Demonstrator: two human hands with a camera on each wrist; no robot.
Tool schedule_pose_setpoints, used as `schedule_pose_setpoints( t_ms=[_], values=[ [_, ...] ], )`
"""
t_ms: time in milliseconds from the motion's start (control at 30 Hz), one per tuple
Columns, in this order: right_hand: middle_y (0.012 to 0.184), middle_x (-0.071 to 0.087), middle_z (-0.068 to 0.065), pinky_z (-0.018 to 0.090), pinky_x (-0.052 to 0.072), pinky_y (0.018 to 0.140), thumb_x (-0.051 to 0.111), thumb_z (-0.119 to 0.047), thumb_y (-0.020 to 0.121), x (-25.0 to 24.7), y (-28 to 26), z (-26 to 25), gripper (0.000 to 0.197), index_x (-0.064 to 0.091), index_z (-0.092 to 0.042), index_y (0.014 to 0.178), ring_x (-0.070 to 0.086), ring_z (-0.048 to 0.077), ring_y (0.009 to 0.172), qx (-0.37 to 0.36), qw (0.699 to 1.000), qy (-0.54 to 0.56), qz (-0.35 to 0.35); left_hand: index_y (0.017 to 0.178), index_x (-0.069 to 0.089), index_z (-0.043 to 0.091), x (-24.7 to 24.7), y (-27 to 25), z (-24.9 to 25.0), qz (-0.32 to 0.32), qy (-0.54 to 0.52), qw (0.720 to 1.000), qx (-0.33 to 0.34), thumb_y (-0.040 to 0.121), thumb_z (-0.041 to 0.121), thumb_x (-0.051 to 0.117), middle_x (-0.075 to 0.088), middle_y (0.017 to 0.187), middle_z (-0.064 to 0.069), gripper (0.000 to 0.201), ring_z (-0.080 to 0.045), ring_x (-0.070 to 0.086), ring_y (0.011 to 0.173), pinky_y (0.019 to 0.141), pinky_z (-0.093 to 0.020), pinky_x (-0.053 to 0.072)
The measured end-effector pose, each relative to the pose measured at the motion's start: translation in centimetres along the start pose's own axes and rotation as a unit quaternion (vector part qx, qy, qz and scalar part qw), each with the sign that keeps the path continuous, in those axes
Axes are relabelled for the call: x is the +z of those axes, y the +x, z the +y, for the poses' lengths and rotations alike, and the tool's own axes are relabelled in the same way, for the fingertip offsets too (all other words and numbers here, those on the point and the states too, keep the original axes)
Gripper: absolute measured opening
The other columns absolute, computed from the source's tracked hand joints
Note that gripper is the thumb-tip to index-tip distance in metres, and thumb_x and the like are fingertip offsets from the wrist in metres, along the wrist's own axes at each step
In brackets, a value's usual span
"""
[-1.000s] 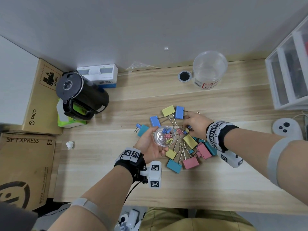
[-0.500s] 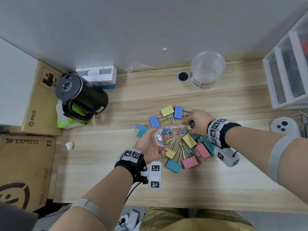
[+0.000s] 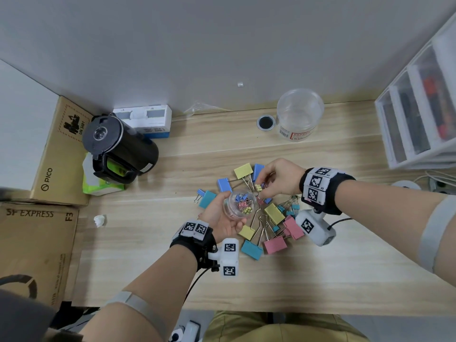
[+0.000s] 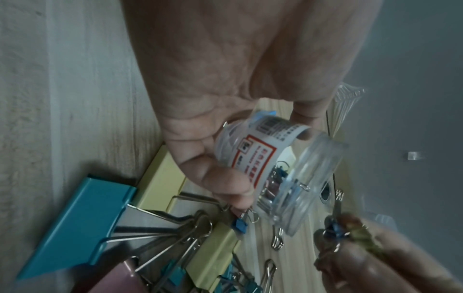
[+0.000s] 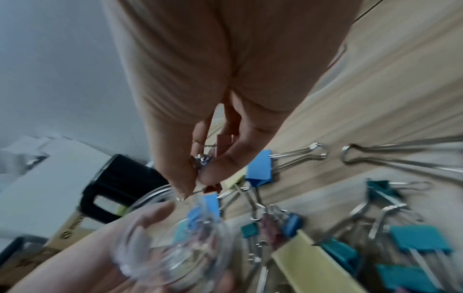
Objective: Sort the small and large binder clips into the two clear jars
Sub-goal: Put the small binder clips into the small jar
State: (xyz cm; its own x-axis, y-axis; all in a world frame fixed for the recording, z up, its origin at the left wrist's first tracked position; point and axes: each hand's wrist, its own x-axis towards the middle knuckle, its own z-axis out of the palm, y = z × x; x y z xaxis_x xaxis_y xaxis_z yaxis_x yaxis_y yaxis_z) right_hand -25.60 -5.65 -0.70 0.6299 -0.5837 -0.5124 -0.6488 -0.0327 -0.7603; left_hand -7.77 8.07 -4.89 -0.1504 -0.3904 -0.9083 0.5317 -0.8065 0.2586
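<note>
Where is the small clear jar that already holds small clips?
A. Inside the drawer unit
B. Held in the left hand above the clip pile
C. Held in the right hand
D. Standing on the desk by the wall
B: the left hand holds the small jar, with coloured small clips inside, over the pile, while the right hand pinches small clips beside its rim.

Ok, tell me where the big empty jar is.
In the head view the big clear jar stands at the desk's far edge by the wall, right of centre, beside a small black-centred lid.
</note>
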Motion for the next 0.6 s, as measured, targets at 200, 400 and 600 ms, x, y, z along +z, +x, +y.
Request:
schedule_pose_setpoints(
  t_ms=[200,400,600],
  values=[
    [0.064,0.059,-0.015,0.017,0.049,0.056,0.084,-0.019,0.07,2.2,-0.3,-3.0,0.023,0.074,-0.022,0.091,0.055,-0.002,0.054,-0.052,0.992,-0.099,-0.054,0.102,0.068,0.004,1.1,-0.2,0.6,0.011,-0.023,1.0,-0.001,0.098,0.056,0.047,0.067,0.087,-0.013,0.056,-0.019,0.064,0.059,0.05,-0.023,0.053],
    [0.08,0.067,-0.015,0.01,0.05,0.067,0.081,-0.015,0.073,3.5,-0.4,-2.9,0.025,0.074,-0.02,0.097,0.063,0.0,0.072,-0.049,0.996,-0.073,-0.026,0.101,0.068,0.005,0.8,-0.2,0.2,0.002,-0.018,1.0,0.008,0.097,0.053,0.047,0.067,0.086,-0.011,0.052,-0.02,0.063,0.061,0.051,-0.024,0.051],
    [0.092,0.073,0.003,0.024,0.06,0.074,0.066,0.007,0.086,3.3,-0.2,-2.7,0.018,0.073,-0.004,0.098,0.071,0.012,0.082,-0.004,0.984,0.155,-0.084,0.101,0.067,0.005,0.0,-0.4,-0.4,0.005,-0.017,1.0,0.013,0.093,0.048,0.045,0.065,0.088,-0.014,0.05,-0.021,0.059,0.06,0.052,-0.024,0.046]
  ],
)
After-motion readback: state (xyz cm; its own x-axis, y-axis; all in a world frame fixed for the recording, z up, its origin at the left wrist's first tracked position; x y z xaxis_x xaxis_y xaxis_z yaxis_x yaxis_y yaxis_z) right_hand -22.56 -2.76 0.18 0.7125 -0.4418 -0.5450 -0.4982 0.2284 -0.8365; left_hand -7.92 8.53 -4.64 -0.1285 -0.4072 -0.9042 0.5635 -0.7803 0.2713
